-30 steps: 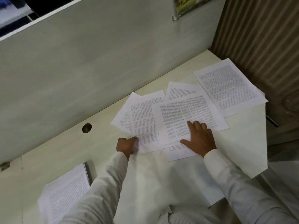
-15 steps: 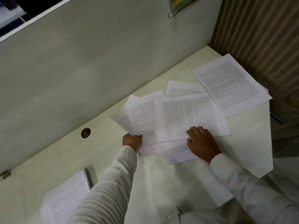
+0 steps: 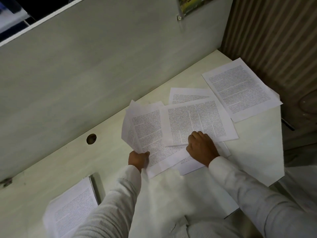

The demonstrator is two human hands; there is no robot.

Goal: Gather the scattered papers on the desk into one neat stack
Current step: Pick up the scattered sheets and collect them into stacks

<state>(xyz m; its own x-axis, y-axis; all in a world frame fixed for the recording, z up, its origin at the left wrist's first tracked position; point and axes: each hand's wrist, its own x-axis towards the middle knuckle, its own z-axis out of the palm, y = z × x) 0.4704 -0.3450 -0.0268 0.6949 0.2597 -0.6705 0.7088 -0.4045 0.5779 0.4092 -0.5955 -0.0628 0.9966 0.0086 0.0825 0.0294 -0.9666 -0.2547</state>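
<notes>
Pale cream laminate forms the surface (image 3: 257, 152), backed by a matte grey-green partition panel (image 3: 103, 66) and, at the upper right of the frame, a brown ribbed wall (image 3: 274, 31). A round cable hole (image 3: 91, 138) is cut into the laminate left of centre. Thin white rectangular papers, densely printed in black, lie overlapping across the middle and right of the frame. A two-column sheet (image 3: 197, 119) sits on top at centre, covering most of a partly hidden sheet (image 3: 188, 94) behind it. An angled sheet (image 3: 240, 88) lies at the right, near the ribbed wall, its near corner reaching the edge. The left hand (image 3: 138, 159), in a ribbed white sleeve (image 3: 111, 203), pinches the near corner of the lifted sheets (image 3: 145, 133), which curl upward off the laminate at their left side. The right hand (image 3: 201, 148) rests knuckles-up with bent fingers on the near edge of the two-column sheet, which wrinkles slightly there. Whether it grips the paper or only presses it cannot be told. Another sheet (image 3: 190, 164) pokes out beneath that hand. At the lower left of the frame a squared paper stack (image 3: 72, 208) lies apart from the rest.
</notes>
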